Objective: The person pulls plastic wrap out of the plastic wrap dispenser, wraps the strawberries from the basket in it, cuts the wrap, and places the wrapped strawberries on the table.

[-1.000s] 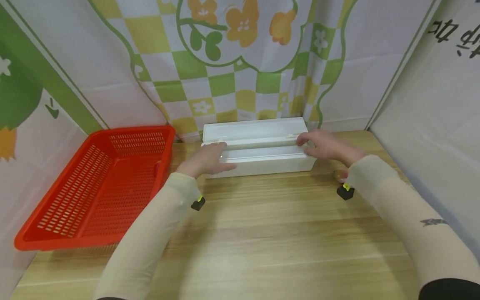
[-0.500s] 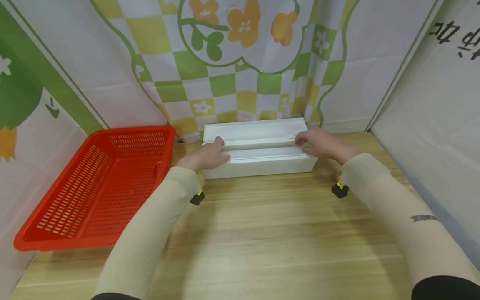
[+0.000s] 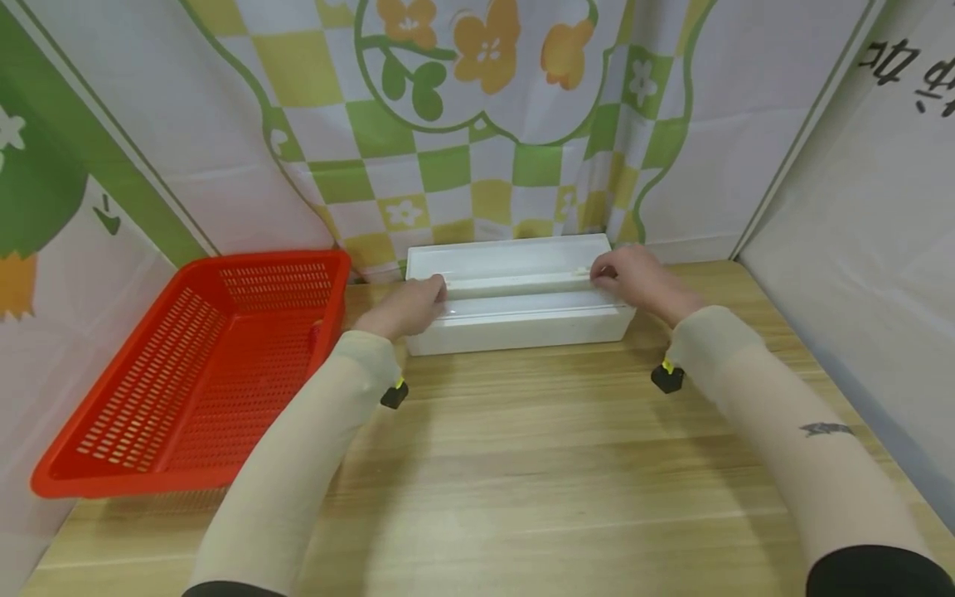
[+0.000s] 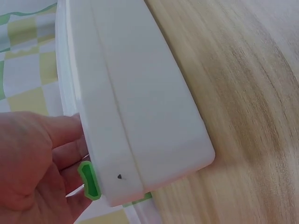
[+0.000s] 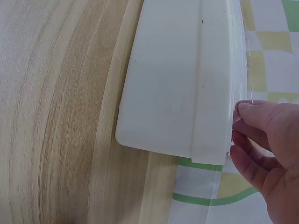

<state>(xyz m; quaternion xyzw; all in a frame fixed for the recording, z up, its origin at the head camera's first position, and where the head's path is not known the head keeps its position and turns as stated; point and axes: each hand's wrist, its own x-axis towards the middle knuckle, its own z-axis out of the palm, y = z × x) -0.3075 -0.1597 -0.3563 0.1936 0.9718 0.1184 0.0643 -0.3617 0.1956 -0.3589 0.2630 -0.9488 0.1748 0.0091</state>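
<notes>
A long white cling film dispenser (image 3: 522,330) stands at the back of the table with its lid (image 3: 515,257) raised against the cloth. Clear cling film (image 5: 251,97) shows at its open edge in the right wrist view. My right hand (image 3: 643,282) pinches the film's edge near the right end, thumb against forefinger. At the left end, my left hand (image 3: 406,308) has thumb and fingers drawn together at the film's edge; the fingertips are partly hidden behind the box in the left wrist view. A green clip-like piece (image 4: 89,181) sits on the box's end beside those fingers.
A red plastic basket (image 3: 190,479) stands on the left, with a small red thing (image 3: 315,333) inside by its right wall. Patterned cloth (image 3: 492,166) hangs right behind the box. Wooden tabletop (image 3: 537,464) lies in front; a pale wall cloth (image 3: 858,207) bounds the right side.
My left thumb has closed in toward the fingers at the box's left end. The right fingers have come together in a pinch. A round reddish thing by the right wrist is now hidden.
</notes>
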